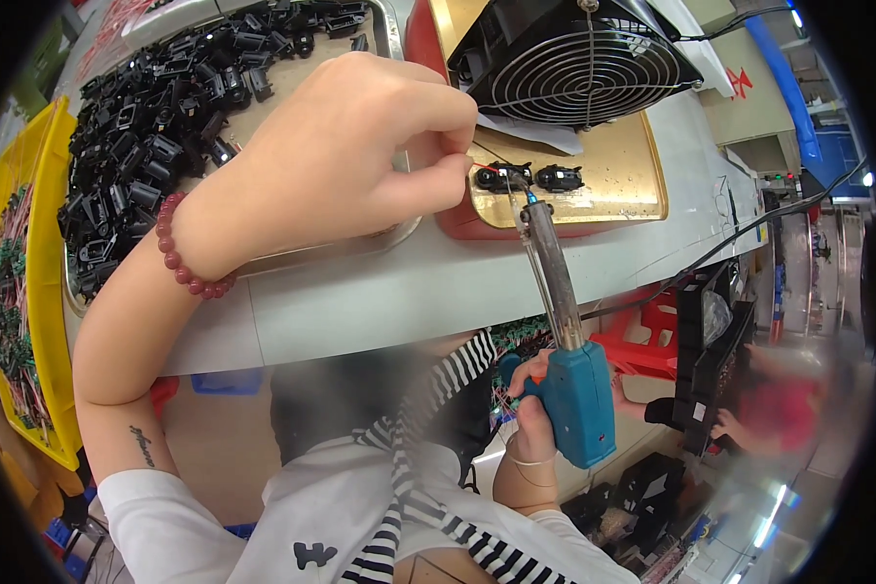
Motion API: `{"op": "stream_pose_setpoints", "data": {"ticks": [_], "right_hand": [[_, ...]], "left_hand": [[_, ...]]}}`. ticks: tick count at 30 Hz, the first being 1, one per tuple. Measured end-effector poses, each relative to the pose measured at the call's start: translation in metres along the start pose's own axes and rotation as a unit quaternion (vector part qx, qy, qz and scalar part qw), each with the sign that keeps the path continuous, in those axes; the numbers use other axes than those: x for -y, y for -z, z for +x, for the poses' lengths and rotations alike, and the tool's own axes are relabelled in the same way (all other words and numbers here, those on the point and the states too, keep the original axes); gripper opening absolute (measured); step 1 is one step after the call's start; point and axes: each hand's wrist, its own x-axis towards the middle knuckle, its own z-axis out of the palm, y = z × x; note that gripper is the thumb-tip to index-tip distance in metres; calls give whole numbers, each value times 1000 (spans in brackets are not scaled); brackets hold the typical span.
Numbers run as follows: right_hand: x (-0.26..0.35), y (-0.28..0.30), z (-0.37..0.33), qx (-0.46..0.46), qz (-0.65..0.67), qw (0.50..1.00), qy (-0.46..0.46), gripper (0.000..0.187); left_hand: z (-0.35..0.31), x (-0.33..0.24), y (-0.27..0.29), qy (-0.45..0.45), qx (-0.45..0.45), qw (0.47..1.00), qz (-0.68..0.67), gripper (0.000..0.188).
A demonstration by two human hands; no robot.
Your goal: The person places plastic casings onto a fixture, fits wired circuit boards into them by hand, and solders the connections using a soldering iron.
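My left hand [360,146], with a beaded bracelet on its wrist, pinches a thin red wire [484,166] between thumb and forefinger. The wire's end reaches a small black plastic part [496,179] on the gold-coloured top of a raised block [613,200]. A second black part [560,178] lies just right of it. Lower down, my right hand [533,419] is closed around the handle of a teal soldering gun [579,404]. Its tip points up to the first black part, at the wire's end; whether they touch is too small to tell.
Behind the parts stands a black fan [589,73] with a round wire guard. A metal tray [394,29] of many black parts [156,127] lies left. Further left is a yellow bin [54,389] of wired green boards. A black cable [720,234] crosses at right; another person [779,409] is beyond.
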Motion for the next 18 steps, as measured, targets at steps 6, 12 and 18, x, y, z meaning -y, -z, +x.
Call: {"op": "stream_pose_setpoints", "data": {"ticks": [6,12,18], "right_hand": [[2,-1,3,3,-10,1000,-8,22],[9,1,9,34,-77,996,37,19],[6,2,9,38,-134,990,31,17]], "left_hand": [[-2,0,-1,15,14,1000,2,9],[-3,2,-3,6,6,1000,15,8],[-2,2,-4,8,1,1000,16,8]]}}
